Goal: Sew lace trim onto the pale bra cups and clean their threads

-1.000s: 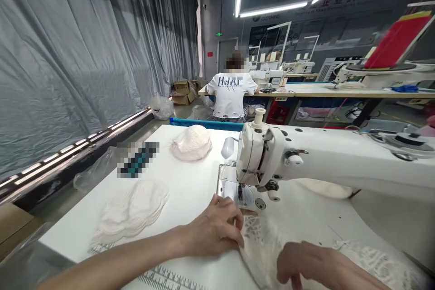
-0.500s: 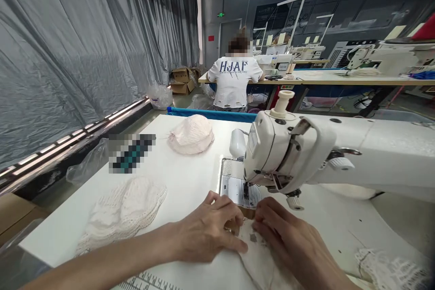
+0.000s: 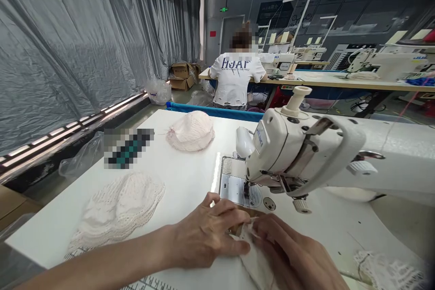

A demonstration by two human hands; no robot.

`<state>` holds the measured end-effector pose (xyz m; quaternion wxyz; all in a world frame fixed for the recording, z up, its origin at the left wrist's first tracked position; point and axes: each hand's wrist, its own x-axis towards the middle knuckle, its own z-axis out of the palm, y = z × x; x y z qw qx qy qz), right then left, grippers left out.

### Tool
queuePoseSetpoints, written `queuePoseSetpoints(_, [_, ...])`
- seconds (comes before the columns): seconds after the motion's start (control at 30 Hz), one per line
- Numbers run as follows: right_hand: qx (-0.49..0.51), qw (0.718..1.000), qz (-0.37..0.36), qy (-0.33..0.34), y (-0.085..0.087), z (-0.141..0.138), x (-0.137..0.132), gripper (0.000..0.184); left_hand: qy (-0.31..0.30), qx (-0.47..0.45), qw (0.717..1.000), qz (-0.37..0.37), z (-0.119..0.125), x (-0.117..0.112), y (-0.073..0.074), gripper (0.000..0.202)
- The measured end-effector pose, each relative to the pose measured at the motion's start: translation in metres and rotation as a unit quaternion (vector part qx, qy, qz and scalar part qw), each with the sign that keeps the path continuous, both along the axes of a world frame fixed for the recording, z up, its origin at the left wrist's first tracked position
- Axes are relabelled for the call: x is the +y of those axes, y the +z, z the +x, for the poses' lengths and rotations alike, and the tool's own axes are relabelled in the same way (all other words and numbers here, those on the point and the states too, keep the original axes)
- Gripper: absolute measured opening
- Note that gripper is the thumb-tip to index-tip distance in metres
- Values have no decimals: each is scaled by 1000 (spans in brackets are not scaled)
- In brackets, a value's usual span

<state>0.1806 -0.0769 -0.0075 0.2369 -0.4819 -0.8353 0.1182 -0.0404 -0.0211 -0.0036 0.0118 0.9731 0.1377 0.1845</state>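
My left hand (image 3: pixel 207 231) lies on the white table just in front of the sewing machine's needle plate (image 3: pixel 238 189), fingers pressed together on the edge of a white lace fabric piece (image 3: pixel 256 260). My right hand (image 3: pixel 292 253) rests on the same fabric beside it, fingers curled and pinching it against the left fingertips. The white sewing machine (image 3: pixel 306 154) has its head and needle directly above and behind both hands.
A flat stack of white lace pieces (image 3: pixel 118 210) lies at the near left of the table (image 3: pixel 183 172), and a domed pile (image 3: pixel 190 131) sits farther back. More lace (image 3: pixel 387 269) lies at the near right. A person in a white shirt (image 3: pixel 237 79) sits at another table behind.
My right hand came in from the lower right onto the fabric and now pinches it beside the left fingertips. The view has shifted closer to the machine head.
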Motion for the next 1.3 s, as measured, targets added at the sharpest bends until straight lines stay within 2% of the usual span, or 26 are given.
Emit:
queuePoseSetpoints(0.13, [8, 999, -27, -32, -1, 1, 6, 11, -5, 20, 1000, -5, -1, 1, -1, 38])
queuePoseSetpoints(0.33, [-34, 993, -49, -103, 0, -4, 17, 15, -4, 24, 1000, 2, 0, 1, 0, 37])
queuePoseSetpoints(0.57, [-44, 980, -138, -138, 7, -7, 28, 14, -18, 22, 1000, -7, 0, 2, 1, 39])
queuePoseSetpoints(0.67, [-42, 976, -154, -148, 7, -6, 28, 13, -15, 24, 1000, -1, 0, 3, 0, 41])
queuePoseSetpoints(1.0, [-58, 979, -130, -143, 3, -5, 30, 15, -1, 25, 1000, 11, 0, 1, 0, 43])
queuePoseSetpoints(1.3, [-113, 983, -44, -139, -3, -8, 32, 14, -16, 38, 999, -9, 1, 2, 2, 44])
